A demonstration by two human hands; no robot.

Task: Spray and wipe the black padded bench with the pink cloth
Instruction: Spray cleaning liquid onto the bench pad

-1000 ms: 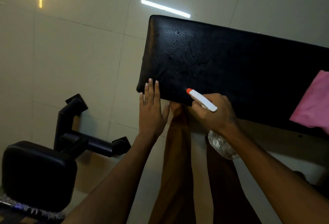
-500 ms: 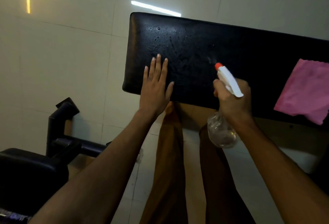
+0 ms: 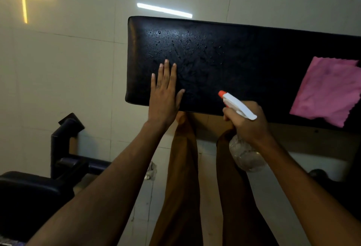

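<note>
The black padded bench [image 3: 244, 54] runs across the upper middle, its left end wet with droplets. My left hand [image 3: 164, 95] lies flat and open on the bench's near left corner, fingers spread. My right hand [image 3: 248, 122] grips a clear spray bottle [image 3: 237, 105] with a white head and orange nozzle, held at the bench's near edge and pointing up-left over the pad. The bottle's clear body hangs below my hand. The pink cloth [image 3: 328, 89] lies crumpled on the bench at the right, apart from both hands.
Pale tiled floor [image 3: 68, 70] surrounds the bench, with light reflections on it. A black padded seat and black metal frame [image 3: 64, 148] stand at the lower left. My brown trouser legs [image 3: 183, 177] are below the bench edge.
My left hand slid from the bench's edge up onto the pad. The spray bottle rose over the bench, then came back toward the near edge. The view shifted, bringing more of the pink cloth into sight.
</note>
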